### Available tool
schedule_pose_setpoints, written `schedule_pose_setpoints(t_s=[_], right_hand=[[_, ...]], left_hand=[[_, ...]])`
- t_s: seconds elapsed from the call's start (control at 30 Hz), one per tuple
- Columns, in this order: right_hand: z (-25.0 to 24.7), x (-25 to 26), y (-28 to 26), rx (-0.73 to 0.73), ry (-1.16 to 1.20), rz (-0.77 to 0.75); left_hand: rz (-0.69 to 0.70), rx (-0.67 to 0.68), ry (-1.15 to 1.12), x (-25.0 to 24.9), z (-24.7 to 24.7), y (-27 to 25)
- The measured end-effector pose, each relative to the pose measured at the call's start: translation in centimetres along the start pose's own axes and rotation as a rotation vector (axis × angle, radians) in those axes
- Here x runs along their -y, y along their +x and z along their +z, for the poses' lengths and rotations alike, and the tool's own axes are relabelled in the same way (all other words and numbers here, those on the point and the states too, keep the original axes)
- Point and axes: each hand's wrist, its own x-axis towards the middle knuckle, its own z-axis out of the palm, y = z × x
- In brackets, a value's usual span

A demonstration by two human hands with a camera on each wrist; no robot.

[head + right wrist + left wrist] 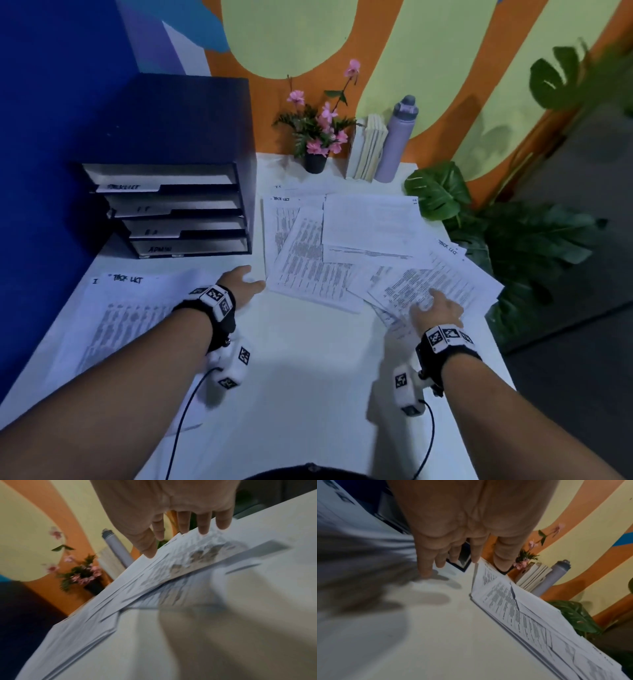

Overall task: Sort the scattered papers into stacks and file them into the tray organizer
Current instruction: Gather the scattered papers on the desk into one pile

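My forearms are bare, no sleeves. Each wrist wears a black strap topped by a white block printed with black square markers. Below each hangs a white camera pod bearing markers too, trailing a thin black cable toward six o'clock.

You can read "TASK LIST" handwritten on the near-left sheet | the same heading on a scattered sheet | "ADMIN" on the bottom tray tab | other tabs too blurred.
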Motion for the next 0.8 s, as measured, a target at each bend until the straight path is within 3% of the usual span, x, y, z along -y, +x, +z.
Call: schedule_pose_setpoints(t_s=[0.13, 0.3, 0.6, 0.8], right_hand=[[-1.2, -2.9, 2.8, -0.004, 0.010, 0.137], [-1.0, -3.3, 4.5, 0.081, -0.026, 0.135], [0.2, -2.4, 5.5, 0.194, -0.107, -0.226], [0.0, -3.3, 5.3, 0.302, -0.182, -0.372]], left_hand=[[-0.018, 0.014, 0.057, -1.4, 2.5, 2.7], [-0.008, -0.029, 0.154, -2.7, 4.4, 5.5], [0.067, -0.128, 0.373, -3.8, 6.7, 7.5], [0.129, -0.006, 0.464, -3.1, 6.1, 6.3]])
